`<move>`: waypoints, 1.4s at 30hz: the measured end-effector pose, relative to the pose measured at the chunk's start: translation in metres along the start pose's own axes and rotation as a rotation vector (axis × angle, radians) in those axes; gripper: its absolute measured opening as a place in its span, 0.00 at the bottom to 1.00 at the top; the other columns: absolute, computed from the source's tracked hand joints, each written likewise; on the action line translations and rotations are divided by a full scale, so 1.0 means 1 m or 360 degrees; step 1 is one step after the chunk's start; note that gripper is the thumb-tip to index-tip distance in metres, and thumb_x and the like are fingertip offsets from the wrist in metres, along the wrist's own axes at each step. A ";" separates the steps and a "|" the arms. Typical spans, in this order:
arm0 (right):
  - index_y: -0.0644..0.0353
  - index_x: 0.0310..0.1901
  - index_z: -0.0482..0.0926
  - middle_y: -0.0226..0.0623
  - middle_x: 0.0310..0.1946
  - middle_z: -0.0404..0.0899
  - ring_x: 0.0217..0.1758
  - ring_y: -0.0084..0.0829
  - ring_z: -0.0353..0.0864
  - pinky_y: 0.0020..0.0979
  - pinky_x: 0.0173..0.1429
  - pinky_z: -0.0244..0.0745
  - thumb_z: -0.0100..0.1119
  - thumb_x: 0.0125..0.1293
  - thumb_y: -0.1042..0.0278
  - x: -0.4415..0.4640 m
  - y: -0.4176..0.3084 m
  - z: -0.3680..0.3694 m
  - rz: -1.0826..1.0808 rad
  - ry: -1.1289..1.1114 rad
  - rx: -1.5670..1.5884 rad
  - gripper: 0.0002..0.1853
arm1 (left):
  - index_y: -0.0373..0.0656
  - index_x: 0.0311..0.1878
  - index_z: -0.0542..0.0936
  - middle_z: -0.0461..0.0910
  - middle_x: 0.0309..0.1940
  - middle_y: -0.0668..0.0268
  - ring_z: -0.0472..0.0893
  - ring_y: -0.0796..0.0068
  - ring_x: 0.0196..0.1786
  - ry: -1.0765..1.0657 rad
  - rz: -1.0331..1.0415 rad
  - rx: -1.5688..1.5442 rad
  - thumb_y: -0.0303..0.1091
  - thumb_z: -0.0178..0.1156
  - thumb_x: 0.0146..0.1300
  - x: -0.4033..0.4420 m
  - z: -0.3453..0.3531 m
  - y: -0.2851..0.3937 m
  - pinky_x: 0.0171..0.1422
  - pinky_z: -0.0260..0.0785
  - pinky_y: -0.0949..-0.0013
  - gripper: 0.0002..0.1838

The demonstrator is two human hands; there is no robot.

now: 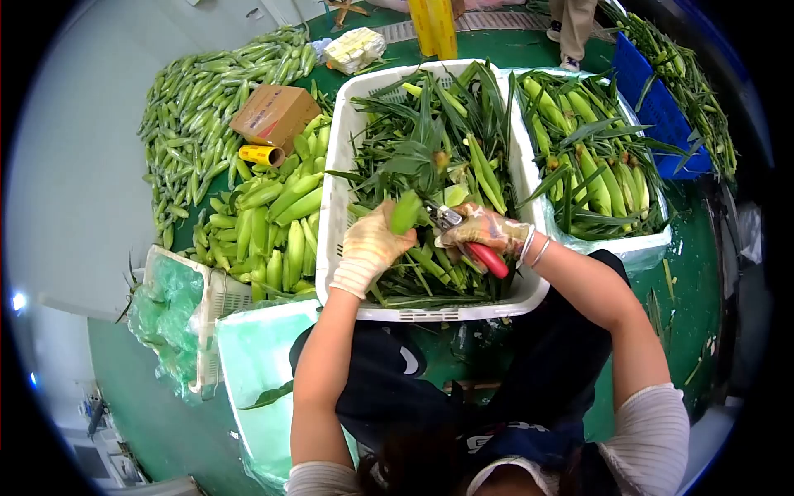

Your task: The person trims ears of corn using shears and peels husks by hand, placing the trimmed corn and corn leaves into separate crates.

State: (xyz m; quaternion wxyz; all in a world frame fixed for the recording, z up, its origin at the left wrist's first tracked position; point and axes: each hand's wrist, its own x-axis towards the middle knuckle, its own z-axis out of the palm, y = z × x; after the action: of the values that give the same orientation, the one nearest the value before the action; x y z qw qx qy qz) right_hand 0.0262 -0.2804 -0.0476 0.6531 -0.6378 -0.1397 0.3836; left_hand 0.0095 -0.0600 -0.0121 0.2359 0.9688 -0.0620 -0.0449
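Note:
Over a large white basket [331, 207] filled with green husks and leaves, both gloved hands work close together. My left hand [376, 240] is closed round a green corn ear [405, 212], which is slightly blurred. My right hand [484, 230] grips pruning shears [488, 259] with red handles; their metal jaws point left, toward the ear. A gap separates the two hands. Trimmed ears [269, 223] are heaped left of the basket. On the right, a lined white crate [653, 246] holds leafy ears [591, 182].
Wrapped corn [194, 107] is piled at the back left beside a cardboard box [275, 118] and a yellow roll [260, 155]. A blue crate [657, 116] stands back right, near a person's legs [575, 25]. A lined container [265, 347] sits front left.

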 end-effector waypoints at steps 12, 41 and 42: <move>0.70 0.42 0.71 0.47 0.33 0.78 0.38 0.39 0.78 0.36 0.44 0.72 0.65 0.49 0.42 -0.027 0.027 0.007 0.0234 0.0282 -0.1097 0.34 | 0.38 0.52 0.75 0.78 0.39 0.62 0.77 0.71 0.37 0.0562 0.0035 -0.1179 0.39 0.60 0.61 0.003 -0.042 -0.093 0.42 0.72 0.71 0.19; 0.62 0.47 0.69 0.35 0.28 0.75 0.26 0.29 0.77 0.28 0.32 0.74 0.56 0.61 0.63 -0.076 0.061 0.002 0.0377 0.0736 -0.0480 0.16 | 0.48 0.67 0.64 0.63 0.66 0.52 0.67 0.57 0.65 0.0592 -0.2009 0.0122 0.52 0.70 0.45 -0.473 0.125 -0.409 0.66 0.62 0.64 0.45; 0.62 0.47 0.69 0.35 0.27 0.74 0.26 0.29 0.76 0.28 0.34 0.74 0.55 0.61 0.64 -0.078 0.052 0.005 0.0350 0.0758 -0.0532 0.16 | 0.49 0.70 0.58 0.55 0.70 0.53 0.61 0.56 0.69 0.0416 -0.2062 0.0109 0.58 0.68 0.44 -0.458 0.129 -0.408 0.69 0.59 0.60 0.51</move>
State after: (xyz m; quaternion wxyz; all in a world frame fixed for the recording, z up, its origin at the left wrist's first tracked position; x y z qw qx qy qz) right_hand -0.0460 -0.3349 -0.0719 0.5082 -0.8196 0.0261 0.2633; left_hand -0.4182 0.3064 -0.2885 0.1359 0.8145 0.5610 -0.0577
